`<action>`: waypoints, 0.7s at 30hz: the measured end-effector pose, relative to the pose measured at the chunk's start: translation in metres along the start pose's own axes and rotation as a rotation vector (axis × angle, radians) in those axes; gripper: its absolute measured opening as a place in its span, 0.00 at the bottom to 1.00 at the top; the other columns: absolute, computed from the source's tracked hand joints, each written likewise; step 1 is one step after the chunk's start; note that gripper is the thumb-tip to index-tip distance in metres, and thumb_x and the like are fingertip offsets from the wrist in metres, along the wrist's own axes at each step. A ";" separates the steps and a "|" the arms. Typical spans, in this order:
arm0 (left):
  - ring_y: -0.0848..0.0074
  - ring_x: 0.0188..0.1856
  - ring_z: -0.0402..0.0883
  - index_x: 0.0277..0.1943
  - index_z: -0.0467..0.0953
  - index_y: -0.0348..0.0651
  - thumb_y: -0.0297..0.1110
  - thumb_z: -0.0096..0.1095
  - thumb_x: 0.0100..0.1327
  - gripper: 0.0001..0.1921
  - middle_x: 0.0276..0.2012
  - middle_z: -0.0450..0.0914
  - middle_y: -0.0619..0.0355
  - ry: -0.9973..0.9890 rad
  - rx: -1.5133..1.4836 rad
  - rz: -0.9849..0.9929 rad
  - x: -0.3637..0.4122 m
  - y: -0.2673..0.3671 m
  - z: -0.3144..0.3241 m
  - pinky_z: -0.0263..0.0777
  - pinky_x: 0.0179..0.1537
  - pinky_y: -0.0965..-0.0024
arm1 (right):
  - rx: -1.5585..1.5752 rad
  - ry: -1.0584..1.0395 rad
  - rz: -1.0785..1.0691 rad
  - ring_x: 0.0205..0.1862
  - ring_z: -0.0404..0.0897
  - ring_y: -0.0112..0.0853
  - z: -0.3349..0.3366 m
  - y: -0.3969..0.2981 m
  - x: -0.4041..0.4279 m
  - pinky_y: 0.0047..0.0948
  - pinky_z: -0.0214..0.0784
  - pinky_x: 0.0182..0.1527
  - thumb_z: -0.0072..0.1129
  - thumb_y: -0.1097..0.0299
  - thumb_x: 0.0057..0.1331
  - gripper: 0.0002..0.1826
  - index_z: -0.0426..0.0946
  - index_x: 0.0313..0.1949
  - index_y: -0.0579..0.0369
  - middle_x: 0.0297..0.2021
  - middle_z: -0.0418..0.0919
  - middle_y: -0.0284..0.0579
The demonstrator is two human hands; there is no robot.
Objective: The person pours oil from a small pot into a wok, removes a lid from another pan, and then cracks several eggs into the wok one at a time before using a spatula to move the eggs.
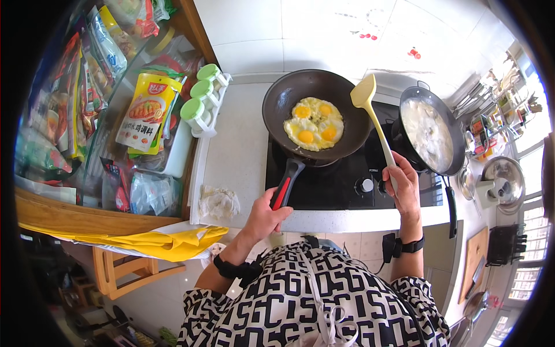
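My left hand (265,215) grips the black and red handle (286,186) of a dark frying pan (277,93) on the left side of the black glass hob (342,182). Several fried eggs (314,123), joined in one round of set white with whole yolks, lie in the pan. My right hand (404,184) holds a pale yellow turner (379,123) by its grip. Its blade is raised, overlapping the pan's right rim in view; whether it touches the rim I cannot tell.
At right, a black pan (455,158) of whitish, foamy liquid stands on the hob, its handle jutting past the counter's front. Left are green-lidded seasoning jars (202,90), a crumpled cloth (219,202) and a cabinet of food packets (149,112). A knife (476,275) lies on a cutting board (473,260).
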State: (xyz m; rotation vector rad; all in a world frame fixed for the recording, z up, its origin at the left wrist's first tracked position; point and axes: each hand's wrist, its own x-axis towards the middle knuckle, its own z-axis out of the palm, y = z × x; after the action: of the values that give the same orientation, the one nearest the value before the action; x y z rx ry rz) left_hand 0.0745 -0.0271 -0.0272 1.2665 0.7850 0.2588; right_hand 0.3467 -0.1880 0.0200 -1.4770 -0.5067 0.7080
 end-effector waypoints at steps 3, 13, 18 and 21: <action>0.84 0.14 0.68 0.55 0.64 0.27 0.26 0.63 0.53 0.27 0.22 0.70 0.63 0.014 0.005 -0.014 -0.004 0.006 0.003 0.63 0.14 0.79 | -0.042 -0.003 -0.016 0.15 0.63 0.15 0.001 -0.002 -0.006 0.13 0.50 0.16 0.47 0.71 0.63 0.21 0.66 0.55 0.67 0.22 0.72 0.36; 0.84 0.14 0.68 0.56 0.63 0.28 0.27 0.64 0.54 0.27 0.24 0.70 0.63 0.033 -0.044 0.004 -0.005 -0.006 0.004 0.64 0.15 0.79 | -0.039 0.010 -0.034 0.14 0.62 0.15 0.000 -0.005 -0.022 0.13 0.50 0.15 0.48 0.71 0.63 0.22 0.65 0.56 0.66 0.22 0.72 0.36; 0.82 0.15 0.70 0.54 0.63 0.31 0.27 0.64 0.55 0.25 0.25 0.72 0.60 0.003 -0.001 -0.017 -0.006 -0.003 0.005 0.65 0.15 0.78 | -0.026 0.013 -0.052 0.14 0.61 0.15 0.006 -0.006 -0.026 0.13 0.49 0.15 0.49 0.70 0.63 0.22 0.66 0.56 0.66 0.22 0.71 0.35; 0.80 0.14 0.71 0.55 0.62 0.33 0.29 0.63 0.56 0.25 0.23 0.73 0.58 -0.132 -0.173 -0.105 0.003 0.002 -0.004 0.67 0.15 0.77 | -0.020 0.015 -0.045 0.14 0.61 0.14 0.008 -0.006 -0.030 0.13 0.49 0.15 0.49 0.70 0.63 0.22 0.66 0.55 0.66 0.22 0.71 0.35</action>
State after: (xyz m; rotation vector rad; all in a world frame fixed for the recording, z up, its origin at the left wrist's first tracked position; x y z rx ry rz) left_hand 0.0745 -0.0215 -0.0265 1.0651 0.6981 0.1531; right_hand 0.3202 -0.2028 0.0296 -1.4839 -0.5357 0.6575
